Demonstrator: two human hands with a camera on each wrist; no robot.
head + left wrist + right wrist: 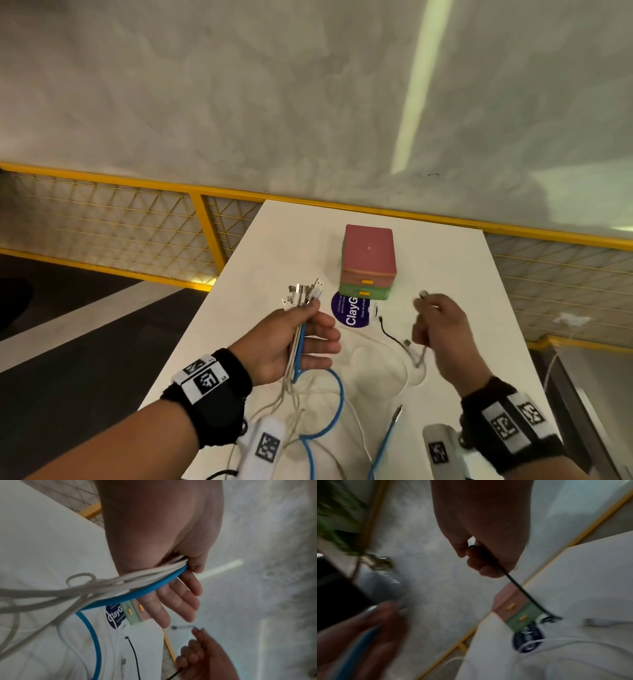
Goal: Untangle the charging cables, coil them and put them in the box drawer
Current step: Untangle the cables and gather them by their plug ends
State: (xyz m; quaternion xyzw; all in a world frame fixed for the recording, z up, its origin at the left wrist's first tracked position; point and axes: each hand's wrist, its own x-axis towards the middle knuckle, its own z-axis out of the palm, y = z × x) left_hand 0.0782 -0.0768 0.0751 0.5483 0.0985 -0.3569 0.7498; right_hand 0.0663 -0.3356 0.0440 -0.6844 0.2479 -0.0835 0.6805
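Observation:
My left hand (pixel 318 318) is raised over the white table (pixel 274 240) and grips a bundle of white cables and one blue cable (pixel 297 346). Their metal plugs (pixel 303 294) fan out above the fist. In the left wrist view the thumb clamps the bundle (pixel 154 574) against the palm while the fingers (pixel 180 601) stay fairly straight. My right hand (pixel 423 318) pinches a black cable (pixel 513 580) near its plug (pixel 423 294). The rest of the black cable (pixel 390 334) trails on the table. The box (pixel 368 260) has pink and green drawers, both shut.
A round purple sticker (pixel 351 311) lies in front of the box. Loose white loops (pixel 376 370) and the blue cable's loop (pixel 337 404) and free end (pixel 397 411) spread across the near table. A yellow mesh railing (pixel 205 226) runs behind the table's far and left edges.

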